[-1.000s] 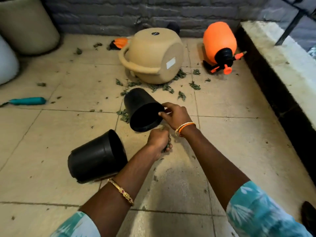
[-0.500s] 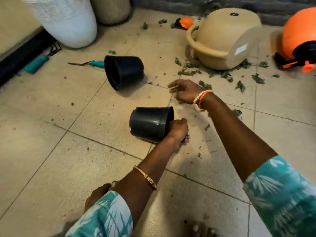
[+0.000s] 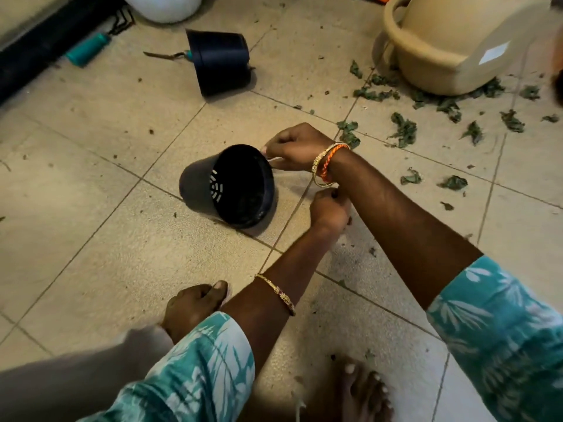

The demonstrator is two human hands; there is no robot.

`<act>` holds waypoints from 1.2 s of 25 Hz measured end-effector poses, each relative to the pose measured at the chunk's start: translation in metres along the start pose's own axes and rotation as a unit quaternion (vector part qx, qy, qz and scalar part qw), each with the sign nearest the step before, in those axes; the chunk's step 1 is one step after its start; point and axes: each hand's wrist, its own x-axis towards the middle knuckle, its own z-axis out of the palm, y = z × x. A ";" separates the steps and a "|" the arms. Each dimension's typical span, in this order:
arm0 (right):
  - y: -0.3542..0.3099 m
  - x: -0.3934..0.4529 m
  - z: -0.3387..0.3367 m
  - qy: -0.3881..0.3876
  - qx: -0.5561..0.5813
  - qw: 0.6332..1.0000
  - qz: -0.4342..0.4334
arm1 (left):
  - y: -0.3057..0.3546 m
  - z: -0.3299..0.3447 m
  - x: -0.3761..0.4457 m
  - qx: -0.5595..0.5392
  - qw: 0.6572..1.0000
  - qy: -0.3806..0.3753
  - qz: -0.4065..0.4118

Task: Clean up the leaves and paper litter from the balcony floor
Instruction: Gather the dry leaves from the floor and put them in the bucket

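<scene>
Since half a second ago my right hand has come onto the pot rim, holding its mouth toward me. My left hand stays fisted, apparently around gathered leaves. Loose leaves remain on the floor beyond.

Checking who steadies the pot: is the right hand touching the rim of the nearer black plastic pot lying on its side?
Touching. The head view shows the right hand with fingertips on the upper rim of the black plastic pot.
</scene>
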 end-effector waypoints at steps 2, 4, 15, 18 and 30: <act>0.013 0.007 -0.019 0.057 -0.078 0.995 -0.037 | 0.003 -0.006 0.004 -0.052 0.998 0.018 -0.011; 0.040 0.019 -0.055 0.123 -0.224 0.966 -0.041 | 0.007 -0.012 0.011 -0.078 0.996 0.037 -0.017; 0.122 0.062 -0.097 0.119 -0.443 0.876 -0.149 | 0.039 -0.015 0.044 -0.110 0.992 0.063 -0.024; 0.131 0.048 -0.097 0.196 -0.438 0.855 -0.194 | 0.042 -0.013 0.050 -0.145 0.987 0.062 -0.033; 0.086 -0.039 -0.073 0.307 0.059 0.950 -0.011 | 0.051 0.008 0.061 -0.115 0.988 -0.056 -0.091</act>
